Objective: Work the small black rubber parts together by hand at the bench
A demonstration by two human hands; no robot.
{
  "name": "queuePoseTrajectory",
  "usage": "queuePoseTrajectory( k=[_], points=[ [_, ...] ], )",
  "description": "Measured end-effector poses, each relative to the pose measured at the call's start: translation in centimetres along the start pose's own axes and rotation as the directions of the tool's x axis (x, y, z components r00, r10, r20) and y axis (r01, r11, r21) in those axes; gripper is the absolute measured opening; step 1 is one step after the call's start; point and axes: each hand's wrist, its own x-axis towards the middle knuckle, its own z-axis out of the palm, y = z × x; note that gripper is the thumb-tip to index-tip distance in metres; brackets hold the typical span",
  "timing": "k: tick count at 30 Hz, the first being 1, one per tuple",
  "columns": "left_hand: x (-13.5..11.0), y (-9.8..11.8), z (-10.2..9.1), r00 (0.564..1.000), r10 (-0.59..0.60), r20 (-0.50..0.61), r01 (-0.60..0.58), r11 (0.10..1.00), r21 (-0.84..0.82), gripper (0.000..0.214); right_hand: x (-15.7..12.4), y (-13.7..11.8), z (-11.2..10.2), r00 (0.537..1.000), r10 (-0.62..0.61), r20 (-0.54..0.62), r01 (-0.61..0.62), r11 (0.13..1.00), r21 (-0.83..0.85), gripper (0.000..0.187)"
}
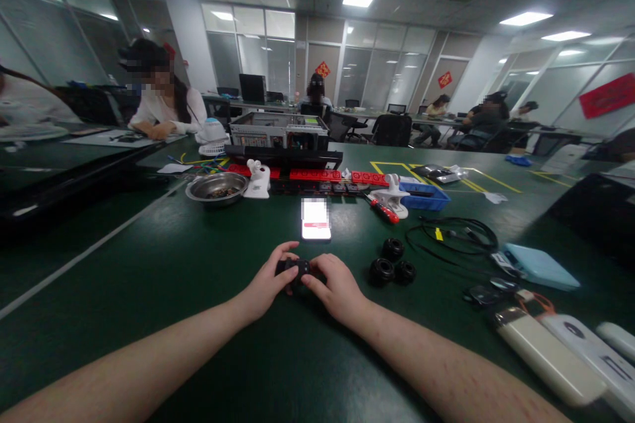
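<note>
Near the middle of the green table, a small black part [299, 267] sits between my two hands, its exact kind too small and dark to make out. My left hand [268, 283] grips it from the left, thumb laid over it and index finger raised. Fingers and thumb of my right hand [338, 287] close on its right side. Just beyond lies a phone [316, 231] with its screen lit. To the right of my right hand stand three black, wheel-like round parts [381, 270] close together.
A metal bowl [216, 197] holding small pieces stands back left beside a white stand [256, 182]. Back right are a red-and-black screwdriver [385, 211] and a blue tray [429, 199]. Black cables [466, 238], a light-blue case [540, 266] and a cream power bank [548, 353] lie right. People sit beyond.
</note>
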Motion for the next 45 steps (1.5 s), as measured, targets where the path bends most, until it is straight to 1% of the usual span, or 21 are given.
queuePoseTrajectory(
  k=[2, 4, 7, 10, 12, 14, 15, 16, 18, 20, 22, 24, 26, 30, 32, 34, 37, 39, 41, 43, 45],
  points=[
    [-0.1, 0.2, 0.0, 1.0, -0.014, 0.012, 0.014, 1.0, -0.009, 0.044, 0.0, -0.1, -0.2, 0.999, -0.012, -0.031, 0.013, 1.0, 0.024, 0.019],
    [0.0, 0.4, -0.1, 0.998, -0.034, 0.043, 0.035, 0.999, -0.011, 0.043, -0.1, -0.4, -0.5, 0.998, -0.032, -0.049, 0.034, 0.999, 0.042, 0.024],
    [0.1, 0.6, -0.2, 0.995, -0.086, 0.041, 0.086, 0.996, 0.003, 0.037, -0.3, -0.9, -0.6, 0.996, -0.079, -0.037, 0.081, 0.996, 0.046, 0.032],
    [0.1, 0.8, -0.1, 0.995, -0.102, 0.022, 0.102, 0.995, 0.02, 0.032, -0.4, -1.2, -0.6, 0.995, -0.103, -0.02, 0.103, 0.994, 0.033, 0.041],
    [0.1, 0.9, 0.0, 0.994, -0.106, 0.015, 0.106, 0.994, 0.029, 0.033, -0.4, -1.1, -0.5, 0.998, -0.056, -0.034, 0.057, 0.998, 0.021, 0.038],
    [0.0, 0.9, 0.1, 0.994, -0.111, -0.016, 0.112, 0.993, 0.038, 0.035, -0.3, -0.8, -0.4, 0.999, 0.005, -0.033, -0.006, 1.0, -0.005, 0.026],
    [0.0, 0.8, 0.1, 0.994, -0.106, -0.036, 0.108, 0.993, 0.041, 0.036, -0.3, -0.7, -0.3, 1.0, 0.023, -0.015, -0.023, 0.999, -0.024, 0.023],
    [0.0, 0.7, 0.1, 0.994, -0.098, -0.049, 0.1, 0.994, 0.044, 0.037, -0.2, -0.5, -0.2, 0.999, 0.028, 0.014, -0.028, 0.999, -0.041, 0.026],
    [0.0, 0.4, 0.1, 0.997, -0.071, -0.04, 0.073, 0.996, 0.042, 0.04, 0.0, -0.3, 0.0, 0.997, 0.021, 0.076, -0.016, 0.998, -0.062, 0.034],
    [0.1, 0.2, 0.1, 0.999, -0.033, 0.007, 0.033, 0.999, 0.021, 0.045, 0.2, -0.3, 0.1, 0.994, 0.011, 0.111, -0.004, 0.998, -0.061, 0.037],
    [0.1, 0.0, 0.1, 0.999, 0.004, 0.035, -0.004, 1.0, -0.012, 0.049, 0.2, -0.3, 0.1, 0.993, 0.015, 0.116, -0.009, 0.999, -0.05, 0.033],
    [0.1, 0.0, 0.0, 0.999, 0.022, 0.035, -0.021, 0.999, -0.035, 0.05, 0.2, -0.4, 0.0, 0.995, 0.026, 0.095, -0.023, 0.999, -0.031, 0.026],
    [0.1, 0.2, 0.0, 0.999, 0.006, 0.032, -0.004, 0.999, -0.047, 0.048, 0.1, -0.5, -0.2, 0.998, 0.021, 0.055, -0.021, 1.0, -0.006, 0.022],
    [0.0, 0.6, -0.1, 0.996, -0.088, 0.002, 0.088, 0.996, -0.015, 0.044, -0.2, -1.0, -0.5, 0.999, -0.034, -0.009, 0.034, 0.999, 0.02, 0.032],
    [0.1, 0.7, -0.1, 0.994, -0.109, -0.01, 0.109, 0.994, 0.031, 0.042, -0.4, -1.2, -0.6, 0.998, -0.056, -0.018, 0.057, 0.998, 0.009, 0.033],
    [0.2, 0.7, -0.1, 0.995, -0.103, -0.016, 0.104, 0.992, 0.07, 0.039, -0.5, -1.4, -0.5, 0.997, -0.071, -0.014, 0.071, 0.997, -0.01, 0.035],
    [0.1, 0.8, 0.0, 0.995, -0.092, -0.026, 0.094, 0.992, 0.086, 0.038, -0.5, -1.4, -0.5, 0.999, -0.039, -0.02, 0.038, 0.999, -0.026, 0.044],
    [0.0, 0.8, 0.1, 0.995, -0.101, -0.028, 0.103, 0.991, 0.081, 0.04, -0.3, -1.2, -0.4, 1.0, 0.014, -0.024, -0.015, 1.0, -0.028, 0.039],
    [0.0, 0.7, 0.1, 0.994, -0.103, -0.043, 0.105, 0.993, 0.059, 0.043, -0.2, -0.9, -0.3, 0.999, 0.041, 0.013, -0.041, 0.998, -0.043, 0.026],
    [0.0, 0.6, 0.0, 0.995, -0.091, -0.043, 0.091, 0.996, 0.009, 0.047, 0.0, -0.6, -0.2, 0.997, 0.027, 0.073, -0.022, 0.997, -0.07, 0.03],
    [0.1, 0.4, 0.0, 0.998, -0.059, -0.027, 0.058, 0.998, -0.036, 0.051, 0.0, -0.4, 0.0, 0.995, 0.005, 0.104, 0.004, 0.996, -0.087, 0.036]
  ],
)
